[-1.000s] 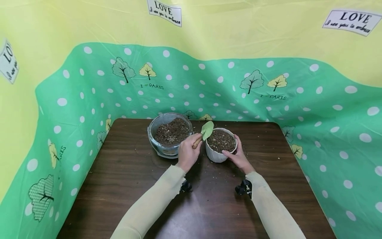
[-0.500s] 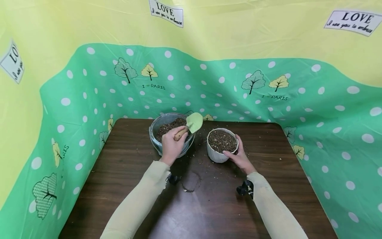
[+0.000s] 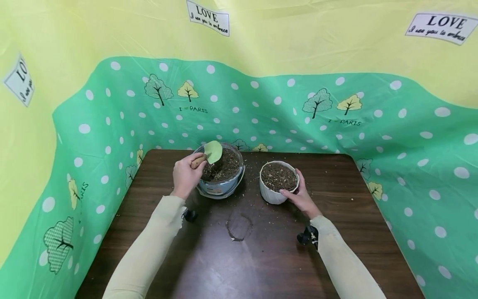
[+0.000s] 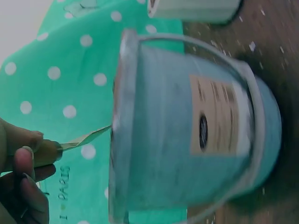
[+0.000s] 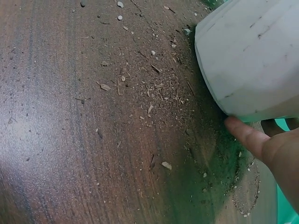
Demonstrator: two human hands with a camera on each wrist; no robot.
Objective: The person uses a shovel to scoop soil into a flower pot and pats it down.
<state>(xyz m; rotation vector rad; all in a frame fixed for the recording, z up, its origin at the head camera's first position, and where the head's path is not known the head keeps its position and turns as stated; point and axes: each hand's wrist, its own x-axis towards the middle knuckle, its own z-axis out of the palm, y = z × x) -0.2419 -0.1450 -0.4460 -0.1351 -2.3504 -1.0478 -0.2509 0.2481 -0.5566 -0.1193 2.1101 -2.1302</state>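
Observation:
My left hand [image 3: 186, 176] grips the wooden handle of a small trowel with a pale green blade [image 3: 213, 152]. The blade hovers at the left part of the bluish bucket's [image 3: 217, 189] opening; dark soil [image 3: 227, 166] fills much of that bucket. In the left wrist view the bucket [image 4: 163, 126] shows its label and handle, with the trowel tip at its rim. To the right stands a white flower pot [image 3: 270, 195], full of soil nearly to the rim. My right hand [image 3: 303, 200] holds it from the right, thumb on the near side; the other fingers are mostly hidden.
The brown wooden table [image 3: 317, 265] carries scattered soil crumbs, thickest near the pot in the right wrist view. A ring of soil [image 3: 239, 227] marks the tabletop in front of the bucket. A green and yellow cloth [image 3: 269, 104] stands behind the table and at its sides.
My left hand has carried the trowel leftward from beside the flower pot, across the bucket, to the bucket's left part. My right hand and the pot have stayed in place.

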